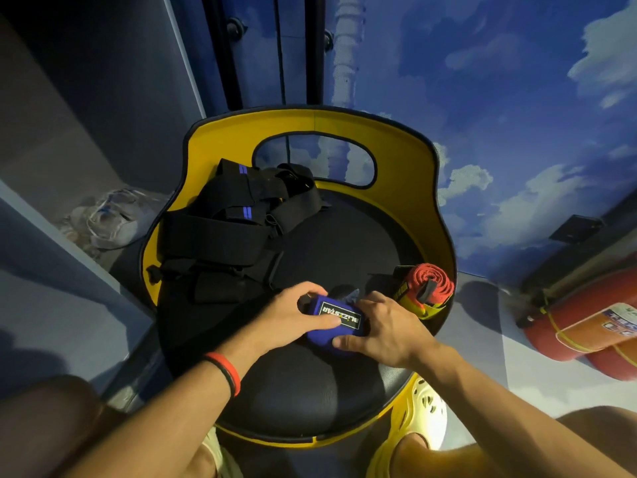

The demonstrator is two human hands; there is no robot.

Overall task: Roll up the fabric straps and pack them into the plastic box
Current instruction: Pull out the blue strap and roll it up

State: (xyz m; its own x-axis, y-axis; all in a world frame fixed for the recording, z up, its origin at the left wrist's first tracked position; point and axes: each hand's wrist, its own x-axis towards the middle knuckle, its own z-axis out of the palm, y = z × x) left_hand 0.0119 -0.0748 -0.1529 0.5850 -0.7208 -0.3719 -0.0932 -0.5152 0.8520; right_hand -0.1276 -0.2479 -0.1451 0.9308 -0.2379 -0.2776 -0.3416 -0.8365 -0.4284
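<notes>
Both forearms are bare, without sleeves. The wrist of the left hand [289,319] wears a thick red wristband [230,372] beside a thin black band [222,372], over the near left part of the round black seat [310,391]. The right hand [386,329] is unadorned. At the seat's near right rim, a pale yellow perforated clog [427,412] covers one foot. Bare knees flank the seat's near edge.

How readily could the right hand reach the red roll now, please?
Probably yes: the red roll lies just beyond the right hand, nothing between, though it now grips the blue strap.

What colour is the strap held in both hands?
The strap is blue, black label; head view.
</notes>
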